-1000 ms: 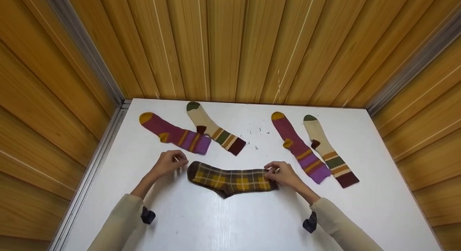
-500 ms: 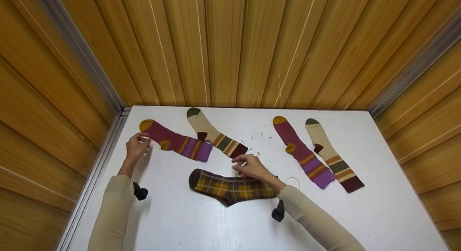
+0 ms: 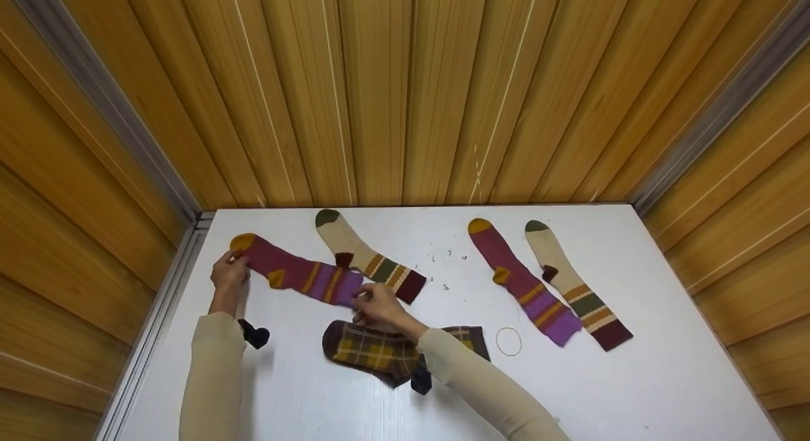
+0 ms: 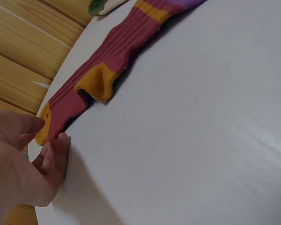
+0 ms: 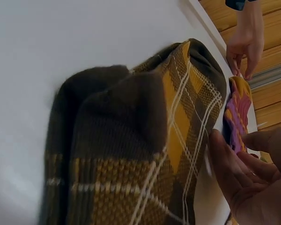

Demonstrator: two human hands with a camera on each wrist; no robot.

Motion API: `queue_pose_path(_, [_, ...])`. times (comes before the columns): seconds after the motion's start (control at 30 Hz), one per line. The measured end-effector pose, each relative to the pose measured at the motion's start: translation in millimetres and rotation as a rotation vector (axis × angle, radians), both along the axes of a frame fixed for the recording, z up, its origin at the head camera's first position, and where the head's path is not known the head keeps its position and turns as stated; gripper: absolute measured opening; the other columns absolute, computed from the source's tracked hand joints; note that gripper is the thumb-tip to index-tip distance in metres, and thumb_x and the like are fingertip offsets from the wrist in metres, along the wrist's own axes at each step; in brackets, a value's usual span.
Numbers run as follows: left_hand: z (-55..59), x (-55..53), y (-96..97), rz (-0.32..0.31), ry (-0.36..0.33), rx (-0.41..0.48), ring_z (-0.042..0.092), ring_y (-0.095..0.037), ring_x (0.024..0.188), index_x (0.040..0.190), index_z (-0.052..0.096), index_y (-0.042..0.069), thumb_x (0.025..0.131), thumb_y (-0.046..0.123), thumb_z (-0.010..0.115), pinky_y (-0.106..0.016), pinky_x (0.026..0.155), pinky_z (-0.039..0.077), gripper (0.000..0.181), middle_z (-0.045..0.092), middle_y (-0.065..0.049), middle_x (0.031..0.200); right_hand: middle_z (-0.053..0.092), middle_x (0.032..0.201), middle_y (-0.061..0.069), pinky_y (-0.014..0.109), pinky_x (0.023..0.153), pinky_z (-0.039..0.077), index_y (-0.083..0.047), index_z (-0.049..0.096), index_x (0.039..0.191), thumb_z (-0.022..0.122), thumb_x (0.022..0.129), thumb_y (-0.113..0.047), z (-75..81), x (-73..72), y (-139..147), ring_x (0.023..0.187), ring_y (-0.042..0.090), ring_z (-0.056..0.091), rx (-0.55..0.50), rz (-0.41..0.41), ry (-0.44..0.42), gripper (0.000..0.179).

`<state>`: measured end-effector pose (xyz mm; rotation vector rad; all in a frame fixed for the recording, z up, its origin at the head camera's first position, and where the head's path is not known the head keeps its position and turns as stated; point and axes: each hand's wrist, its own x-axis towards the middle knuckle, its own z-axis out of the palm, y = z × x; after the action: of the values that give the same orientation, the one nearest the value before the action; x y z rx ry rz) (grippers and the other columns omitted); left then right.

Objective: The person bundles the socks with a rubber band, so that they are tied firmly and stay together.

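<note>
A magenta and purple striped sock point(image 3: 285, 267) with mustard toe and heel lies at the left of the table. My left hand point(image 3: 229, 270) pinches its toe; in the left wrist view the thumb and fingers point(image 4: 61, 145) come round that mustard end. At the purple cuff, my right hand point(image 3: 380, 307) pinches the edge with thumb and fingertips. Below my right hand and forearm lies a brown and yellow plaid sock point(image 3: 373, 352), its middle hidden by the sleeve. The right wrist view shows the plaid socks point(image 5: 117, 140) in layers, close beside my right fingers.
A cream sock point(image 3: 354, 245) with green toe and striped leg lies just behind the held one. Another magenta sock point(image 3: 512, 270) and another cream sock point(image 3: 569, 276) lie at the right. A thin pale ring point(image 3: 509, 341) lies right of the plaid sock. Wood-patterned panels point(image 3: 405, 99) enclose the white table point(image 3: 607, 397).
My hands have left the plaid sock's two ends and moved left, to the toe and cuff of the left magenta sock. The pale ring has come into sight. The view has tilted up slightly.
</note>
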<state>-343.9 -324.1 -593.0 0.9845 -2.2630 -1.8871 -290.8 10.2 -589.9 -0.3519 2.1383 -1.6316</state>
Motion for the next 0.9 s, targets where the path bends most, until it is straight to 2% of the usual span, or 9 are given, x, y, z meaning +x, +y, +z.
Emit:
queue_pose_path(0.07, [-1.5,-0.6,3.8,-0.025,0.023,-0.116,0.054,-0.002,0.066,0.145,0.054,-0.001,0.100,0.011,0.056,-0.012,0.059,0.045,0.046,0.061,-0.024,0.123,0.070,0.092,0.037,0.028,0.054,0.060,0.016,0.061,0.123,0.062,0.097,-0.001,-1.7,-1.8,-8,0.056,0.023,0.070,-0.006,-0.051,-0.011,0.031])
queue_pose_path(0.17, [-0.1,-2.4,8.3,-0.087,0.071,-0.309,0.061,-0.016,0.081,0.134,0.062,-0.007,0.099,0.012,0.059,-0.016,0.064,0.043,0.040,0.065,-0.030,0.121,0.070,0.084,0.034,0.022,0.046,0.054,0.014,0.062,0.122,0.066,0.094,-0.003,0.5,-6.1,-15,0.047,0.009,0.059,0.036,-0.116,0.014,0.033])
queue_pose_path(0.23, [1.3,-3.7,9.7,-0.124,0.099,-0.431,0.063,-0.029,0.091,0.129,0.064,-0.010,0.099,0.012,0.059,-0.023,0.069,0.044,0.038,0.066,-0.033,0.118,0.071,0.079,0.030,0.021,0.042,0.051,0.010,0.063,0.119,0.070,0.093,-0.007,2.7,-9.3,-17,0.043,0.008,0.058,0.088,-0.155,0.057,0.032])
queue_pose_path(0.33, [1.8,-4.3,8.3,-0.151,0.100,-0.529,0.062,-0.041,0.099,0.121,0.069,-0.009,0.099,0.016,0.060,-0.036,0.074,0.047,0.035,0.067,-0.033,0.114,0.072,0.072,0.022,0.023,0.039,0.049,0.004,0.065,0.110,0.074,0.094,-0.017,4.3,-12.9,-19,0.042,0.014,0.062,0.175,-0.202,0.102,0.028])
queue_pose_path(0.5, [-1.9,1.2,1.5,-0.106,0.004,-0.536,0.062,-0.046,0.109,0.115,0.069,-0.008,0.098,0.026,0.063,-0.053,0.084,0.052,0.038,0.066,-0.030,0.121,0.075,0.077,0.014,0.023,0.045,0.051,-0.002,0.068,0.102,0.080,0.089,-0.023,3.1,-12.9,-22,0.049,0.018,0.067,0.331,-0.251,0.156,0.028])
queue_pose_path(0.57, [-4.2,4.8,-0.9,-0.080,-0.024,-0.517,0.061,-0.048,0.113,0.115,0.069,-0.007,0.097,0.028,0.065,-0.057,0.088,0.052,0.040,0.065,-0.030,0.125,0.076,0.086,0.013,0.023,0.050,0.051,-0.003,0.069,0.105,0.083,0.086,-0.022,2.6,-11.4,-23,0.050,0.014,0.066,0.386,-0.260,0.175,0.031])
queue_pose_path(0.7, [-6.0,10.9,-5.2,-0.048,-0.044,-0.494,0.057,-0.051,0.116,0.116,0.060,-0.013,0.096,0.025,0.066,-0.060,0.093,0.049,0.044,0.056,-0.036,0.129,0.074,0.103,0.018,0.028,0.056,0.055,-0.003,0.064,0.120,0.084,0.083,-0.020,3.7,-8.1,-23,0.055,0.017,0.069,0.400,-0.256,0.163,0.045])
queue_pose_path(0.8, [-2.3,12.9,-8.4,-0.079,-0.070,-0.488,0.050,-0.056,0.120,0.128,0.046,-0.016,0.096,0.020,0.065,-0.062,0.101,0.045,0.053,0.041,-0.040,0.136,0.073,0.108,0.019,0.035,0.066,0.058,-0.002,0.061,0.125,0.085,0.081,-0.022,4.3,-6.7,-22,0.072,0.023,0.072,0.407,-0.251,0.179,0.054])
queue_pose_path(0.9, [3.0,13.3,-12.1,-0.159,-0.103,-0.481,0.042,-0.059,0.128,0.142,0.031,-0.019,0.095,0.017,0.064,-0.063,0.111,0.039,0.068,0.029,-0.044,0.144,0.073,0.111,0.017,0.039,0.076,0.057,-0.003,0.062,0.124,0.088,0.077,-0.024,4.2,-6.1,-19,0.090,0.027,0.071,0.467,-0.258,0.212,0.057])
